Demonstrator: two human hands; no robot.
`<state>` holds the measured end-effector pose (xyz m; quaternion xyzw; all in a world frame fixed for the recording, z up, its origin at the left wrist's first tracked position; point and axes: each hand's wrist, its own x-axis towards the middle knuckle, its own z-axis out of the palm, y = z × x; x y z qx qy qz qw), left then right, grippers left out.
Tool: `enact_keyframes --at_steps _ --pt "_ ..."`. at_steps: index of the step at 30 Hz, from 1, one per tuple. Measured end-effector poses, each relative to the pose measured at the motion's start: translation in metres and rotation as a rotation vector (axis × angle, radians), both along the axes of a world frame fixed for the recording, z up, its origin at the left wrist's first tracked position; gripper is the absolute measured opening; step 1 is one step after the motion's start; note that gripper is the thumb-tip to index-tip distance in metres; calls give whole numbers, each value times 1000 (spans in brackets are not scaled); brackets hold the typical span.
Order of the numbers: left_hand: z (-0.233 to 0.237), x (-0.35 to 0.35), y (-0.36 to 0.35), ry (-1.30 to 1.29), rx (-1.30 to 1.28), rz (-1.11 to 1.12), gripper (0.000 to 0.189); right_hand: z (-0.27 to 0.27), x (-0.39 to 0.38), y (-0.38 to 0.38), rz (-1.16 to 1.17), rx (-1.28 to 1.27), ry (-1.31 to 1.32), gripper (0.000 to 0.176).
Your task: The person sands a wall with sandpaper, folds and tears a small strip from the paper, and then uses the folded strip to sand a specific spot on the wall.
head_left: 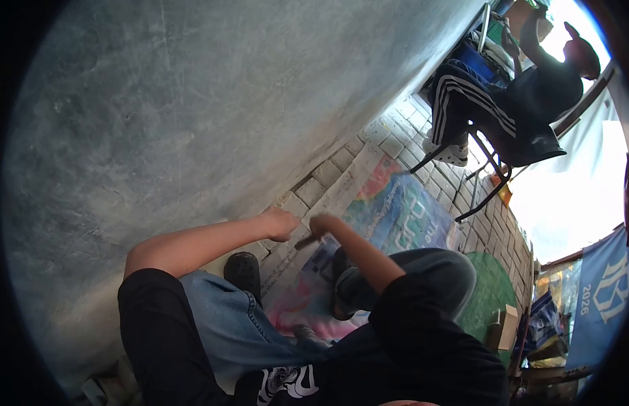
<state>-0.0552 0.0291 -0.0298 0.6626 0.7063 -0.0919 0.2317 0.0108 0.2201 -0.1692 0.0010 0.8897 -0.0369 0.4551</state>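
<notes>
My left hand [281, 224] is closed in a fist in front of my knees, close to the grey wall. What it holds, if anything, is hidden by the fingers. Just beside it, my right hand [324, 224] is wrapped round a short brown stick-like piece [306, 241], whose end points down and left; motion blurs it. The two hands are a small gap apart. Below them a printed banner [389, 210] lies on the paving, between and beyond my feet. A small grey object [306, 335], not clear in kind, shows between my legs.
A plastered wall [159, 122] rises close on the left. To the right is a green round surface [487, 281] with a small cardboard box [508, 327]. Another person [538, 95] sits on a metal-legged chair [494, 189] at upper right. A blue banner [602, 298] hangs at far right.
</notes>
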Motion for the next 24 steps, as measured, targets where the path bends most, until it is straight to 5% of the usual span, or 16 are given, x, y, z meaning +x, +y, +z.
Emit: enact_keyframes --at_steps 6,9,11,14,24 --pt "1 1 7 -139 310 144 58 215 -46 -20 155 227 396 22" --pt "3 0 16 -355 420 312 61 268 -44 -30 238 161 257 26" --pt "-13 -1 21 -618 634 402 59 244 -37 -7 226 -43 357 29" --pt "-13 3 19 -609 523 513 56 215 -10 -8 64 -360 464 33" --pt "-6 1 20 -733 492 626 44 218 0 6 -58 -476 609 28"
